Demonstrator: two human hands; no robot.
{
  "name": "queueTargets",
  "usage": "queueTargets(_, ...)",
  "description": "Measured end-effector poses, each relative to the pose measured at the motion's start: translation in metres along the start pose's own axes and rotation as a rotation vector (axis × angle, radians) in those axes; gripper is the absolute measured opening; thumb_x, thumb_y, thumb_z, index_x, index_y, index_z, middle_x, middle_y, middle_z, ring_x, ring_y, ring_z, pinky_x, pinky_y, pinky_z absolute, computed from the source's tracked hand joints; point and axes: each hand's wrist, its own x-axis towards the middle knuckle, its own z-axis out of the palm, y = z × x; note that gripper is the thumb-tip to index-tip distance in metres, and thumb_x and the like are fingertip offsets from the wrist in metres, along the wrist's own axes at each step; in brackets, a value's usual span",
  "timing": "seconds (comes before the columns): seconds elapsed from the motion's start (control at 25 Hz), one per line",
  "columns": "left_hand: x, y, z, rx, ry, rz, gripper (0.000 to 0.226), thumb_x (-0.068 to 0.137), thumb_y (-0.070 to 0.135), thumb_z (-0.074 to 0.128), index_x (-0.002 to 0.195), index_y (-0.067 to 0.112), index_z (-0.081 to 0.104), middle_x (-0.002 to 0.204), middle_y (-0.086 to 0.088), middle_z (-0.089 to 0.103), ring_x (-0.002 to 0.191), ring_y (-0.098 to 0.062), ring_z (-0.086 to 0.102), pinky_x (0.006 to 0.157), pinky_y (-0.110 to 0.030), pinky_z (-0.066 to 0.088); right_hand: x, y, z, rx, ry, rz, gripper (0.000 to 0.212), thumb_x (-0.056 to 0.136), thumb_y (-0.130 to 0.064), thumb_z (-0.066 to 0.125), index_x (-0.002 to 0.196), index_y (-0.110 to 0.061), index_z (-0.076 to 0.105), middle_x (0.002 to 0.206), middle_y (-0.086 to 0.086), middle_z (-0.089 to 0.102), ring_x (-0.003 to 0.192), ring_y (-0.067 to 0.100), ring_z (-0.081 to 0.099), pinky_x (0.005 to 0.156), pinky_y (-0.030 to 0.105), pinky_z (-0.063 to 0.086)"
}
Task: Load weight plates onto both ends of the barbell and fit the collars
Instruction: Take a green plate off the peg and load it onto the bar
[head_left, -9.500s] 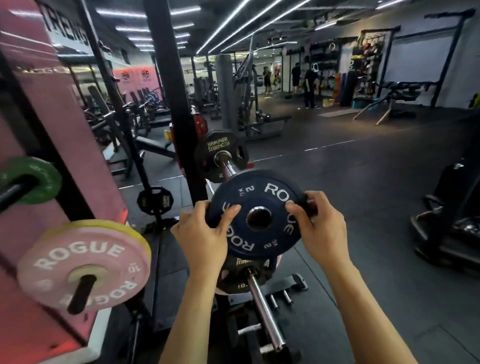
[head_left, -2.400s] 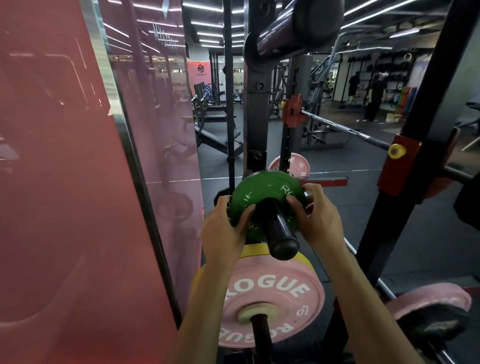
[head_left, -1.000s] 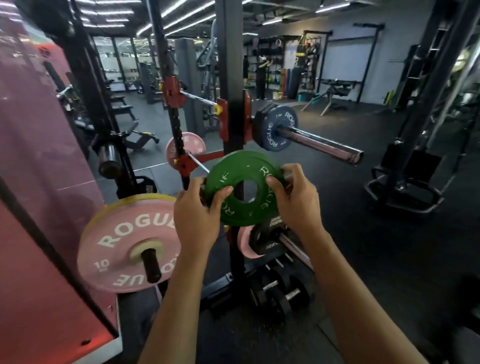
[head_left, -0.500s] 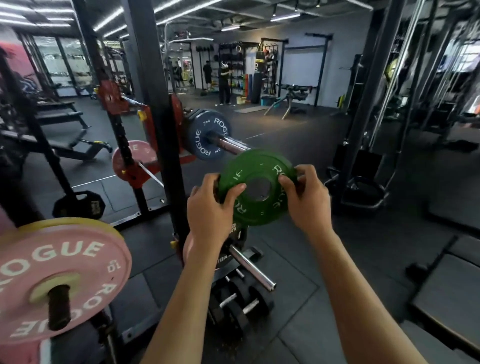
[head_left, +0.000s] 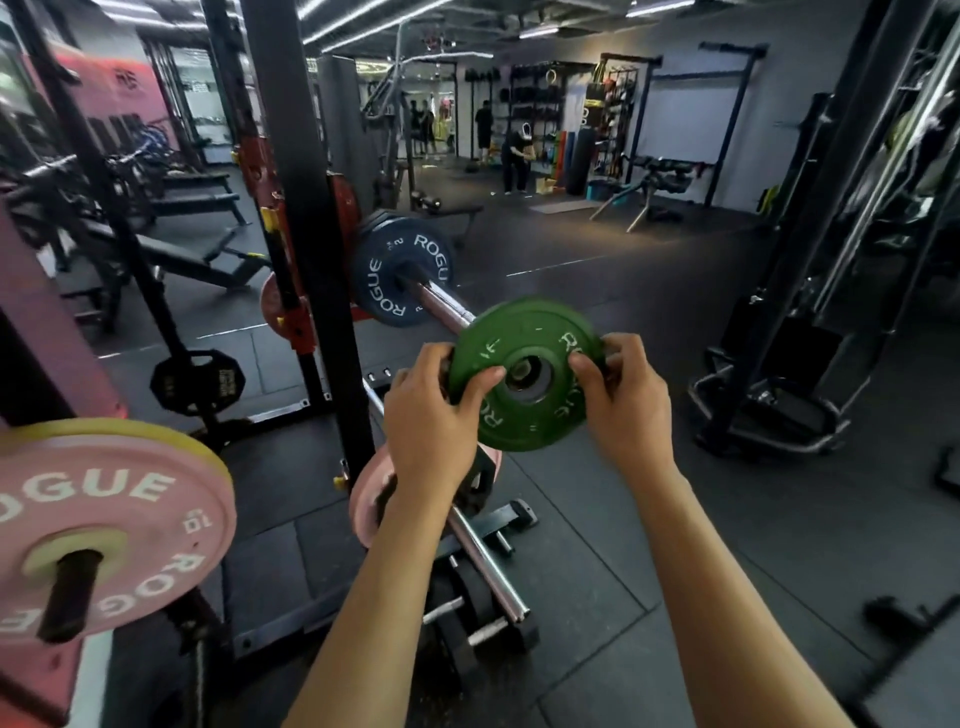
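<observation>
1. My left hand (head_left: 431, 415) grips the left edge of the green plate (head_left: 524, 374): the thumb (head_left: 480, 379) lies across the front face and the other fingers curl round behind the rim.
2. My right hand (head_left: 623, 400) grips the right edge the same way, thumb on the face near the centre hole, fingers wrapped behind the rim.
3. The green plate is upright, face toward me, held in the air between both hands.
4. Its hole sits right at the end of the bar sleeve (head_left: 441, 306); I cannot tell whether the sleeve tip has entered the hole.
5. Further in on that sleeve a blue plate (head_left: 400, 270) is seated, close against the black rack upright (head_left: 306, 218).
6. A stretch of bare sleeve shows between the blue plate and the green one, so they are apart.
7. At lower left a pink plate (head_left: 109, 525) hangs on a storage peg (head_left: 67, 592), with a yellow one behind it.
8. Below my forearms a second bar (head_left: 488, 566) lies low over the dark floor (head_left: 675, 519).
</observation>
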Motion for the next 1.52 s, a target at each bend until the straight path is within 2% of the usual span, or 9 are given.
queueTargets(0.24,0.012,-0.011,0.015,0.064,0.035,-0.026,0.046,0.082,0.062,0.064,0.101,0.021,0.06,0.079,0.02,0.052,0.076,-0.009,0.052,0.064,-0.023,0.039,0.014,0.018,0.028,0.047,-0.027,0.021,0.027,0.094,-0.041,0.058,0.109,-0.02,0.051,0.089,-0.006,0.063,0.079,0.019,0.06,0.068,0.036,0.046)
queueTargets(0.44,0.007,-0.017,0.031,0.095,0.04,-0.01,0.043,0.085,0.06,0.064,0.099,0.02,0.059,0.081,0.018,0.054,0.076,-0.008,0.052,0.066,-0.027,0.045,0.02,0.036,0.04,0.076,-0.034,-0.008,0.031,0.095,-0.04,0.056,0.114,-0.017,0.051,0.095,-0.009,0.06,0.078,0.015,0.06,0.066,0.031,0.044)
queueTargets(0.56,0.004,-0.019,0.037,0.111,0.088,-0.024,0.041,0.086,0.058,0.065,0.099,0.02,0.059,0.082,0.019,0.053,0.074,0.0,0.043,0.064,-0.019,0.038,0.025,0.039,0.047,0.097,-0.06,-0.016,0.028,0.095,-0.039,0.057,0.115,-0.019,0.05,0.095,-0.011,0.059,0.073,0.006,0.057,0.062,0.023,0.039)
queueTargets(0.64,0.004,-0.02,0.041,0.107,0.106,-0.062,0.042,0.086,0.059,0.063,0.1,0.02,0.059,0.084,0.016,0.056,0.076,-0.003,0.047,0.064,-0.022,0.042,0.03,0.039,0.05,0.105,-0.076,-0.026,0.027,0.095,-0.039,0.058,0.114,-0.02,0.051,0.094,-0.011,0.058,0.072,0.006,0.057,0.061,0.021,0.037)
queueTargets(0.84,0.009,-0.02,0.047,0.156,0.127,-0.132,0.043,0.088,0.06,0.061,0.105,0.021,0.057,0.09,0.01,0.062,0.083,-0.014,0.057,0.073,-0.042,0.053,0.043,0.041,0.06,0.123,-0.145,-0.015,0.029,0.095,-0.044,0.055,0.116,-0.025,0.048,0.103,-0.007,0.062,0.077,0.011,0.06,0.066,0.029,0.045)
queueTargets(1.08,0.025,-0.033,0.054,0.23,0.156,-0.166,0.047,0.087,0.063,0.059,0.108,0.02,0.055,0.096,0.006,0.062,0.087,-0.015,0.057,0.073,-0.039,0.051,0.06,0.044,0.079,0.174,-0.192,-0.031,0.028,0.095,-0.043,0.056,0.114,-0.023,0.05,0.096,-0.007,0.063,0.073,0.011,0.061,0.064,0.034,0.049)
queueTargets(1.2,0.035,-0.046,0.062,0.188,0.18,-0.184,0.053,0.086,0.068,0.052,0.107,0.02,0.054,0.095,0.007,0.061,0.086,-0.012,0.056,0.073,-0.037,0.05,0.073,0.049,0.096,0.191,-0.194,-0.054,0.03,0.094,-0.046,0.056,0.112,-0.023,0.05,0.088,-0.01,0.061,0.068,0.005,0.06,0.062,0.033,0.048)
queueTargets(1.4,0.063,-0.077,0.074,0.134,0.197,-0.245,0.056,0.085,0.07,0.05,0.11,0.02,0.054,0.097,0.006,0.059,0.088,-0.015,0.057,0.077,-0.044,0.051,0.098,0.053,0.131,0.173,-0.205,-0.08,0.03,0.093,-0.046,0.056,0.111,-0.023,0.05,0.089,-0.011,0.06,0.068,0.009,0.059,0.063,0.034,0.05)
queueTargets(1.52,0.088,-0.096,0.075,0.152,0.203,-0.255,0.06,0.082,0.07,0.054,0.111,0.017,0.055,0.098,0.003,0.06,0.088,-0.017,0.058,0.075,-0.045,0.052,0.115,0.051,0.153,0.156,-0.219,-0.097,0.028,0.093,-0.048,0.055,0.108,-0.026,0.049,0.087,-0.014,0.059,0.067,0.002,0.058,0.06,0.032,0.048)
